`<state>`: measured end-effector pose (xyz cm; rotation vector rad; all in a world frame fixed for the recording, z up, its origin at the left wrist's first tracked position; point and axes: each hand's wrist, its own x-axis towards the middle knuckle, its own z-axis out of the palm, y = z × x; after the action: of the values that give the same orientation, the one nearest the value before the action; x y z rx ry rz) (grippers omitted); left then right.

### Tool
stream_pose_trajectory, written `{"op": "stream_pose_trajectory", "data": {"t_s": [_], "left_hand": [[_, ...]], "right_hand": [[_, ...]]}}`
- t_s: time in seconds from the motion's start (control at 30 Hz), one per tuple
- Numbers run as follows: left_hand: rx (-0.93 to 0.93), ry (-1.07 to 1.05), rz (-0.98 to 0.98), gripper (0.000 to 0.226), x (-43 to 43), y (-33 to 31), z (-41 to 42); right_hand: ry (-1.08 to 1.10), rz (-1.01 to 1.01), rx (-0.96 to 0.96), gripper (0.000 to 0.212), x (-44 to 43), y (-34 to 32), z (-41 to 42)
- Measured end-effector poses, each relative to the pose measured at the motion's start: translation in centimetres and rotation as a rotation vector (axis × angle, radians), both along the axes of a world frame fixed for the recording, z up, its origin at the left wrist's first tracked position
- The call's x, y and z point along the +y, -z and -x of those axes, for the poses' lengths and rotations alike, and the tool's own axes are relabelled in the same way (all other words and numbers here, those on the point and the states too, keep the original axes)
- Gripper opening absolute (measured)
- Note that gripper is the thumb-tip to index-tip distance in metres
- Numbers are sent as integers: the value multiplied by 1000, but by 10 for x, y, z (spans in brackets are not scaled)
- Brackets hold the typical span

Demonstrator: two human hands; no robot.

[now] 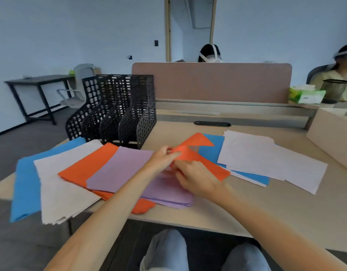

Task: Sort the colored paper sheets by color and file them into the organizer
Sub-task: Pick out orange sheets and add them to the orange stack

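A black perforated organizer (118,110) with several slots stands at the desk's back left; I see no paper in it. In front of it lie fanned piles: blue (26,178), white (57,182), orange (86,167) and purple sheets (122,167). At the centre a curled orange sheet (200,153) is lifted off the desk. My left hand (161,157) pinches its near-left edge. My right hand (196,177) grips the same sheet from below. To the right lie blue sheets (211,149) under white sheets (266,159).
A brown partition (211,81) closes the desk's back, with a cable slot (211,123) before it. A green tissue box (305,94) and a mesh cup (333,90) sit at far right. Two people sit beyond. A raised block (332,132) stands right.
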<state>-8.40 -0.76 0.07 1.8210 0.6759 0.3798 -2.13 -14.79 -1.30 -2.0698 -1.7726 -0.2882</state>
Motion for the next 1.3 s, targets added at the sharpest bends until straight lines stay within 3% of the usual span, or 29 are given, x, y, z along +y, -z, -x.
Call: {"op": "stream_pose_trajectory", "data": {"t_s": [0.07, 0.13, 0.17, 0.27, 0.33, 0.47, 0.63, 0.77, 0.9, 1.07, 1.2, 1.3], "left_hand": [[56, -126, -54, 29, 25, 5, 31], [47, -224, 14, 33, 45, 9, 61], [1, -272, 91, 29, 52, 9, 76], [-105, -422, 230, 21, 74, 13, 120], [-175, -475, 272, 19, 85, 16, 147], [-268, -557, 342, 27, 100, 22, 187], [-311, -604, 398, 37, 101, 28, 221], [-356, -623, 418, 31, 100, 25, 237], [-393, -668, 423, 25, 98, 21, 257], [-222, -666, 350, 28, 91, 22, 265], [-149, -650, 296, 16, 75, 17, 248], [-217, -574, 470, 18, 67, 13, 221]], "right_hand": [[-107, 21, -6, 13, 20, 3, 20], [-152, 36, 22, 25, 33, 5, 34], [-138, 63, 48, 37, 37, 6, 37], [-56, 362, 92, 100, 41, 11, 37], [-34, 540, 112, 113, 42, 15, 33], [-91, 669, 58, 93, 44, 3, 32], [-84, 546, -75, 63, 47, 1, 40], [44, 369, -137, 26, 58, -7, 32], [152, 297, 100, 29, 61, -41, 11], [267, 111, 339, 32, 58, -72, -11], [280, 80, 366, 18, 57, -82, -12], [252, 84, 318, 22, 58, -82, -10]]}}
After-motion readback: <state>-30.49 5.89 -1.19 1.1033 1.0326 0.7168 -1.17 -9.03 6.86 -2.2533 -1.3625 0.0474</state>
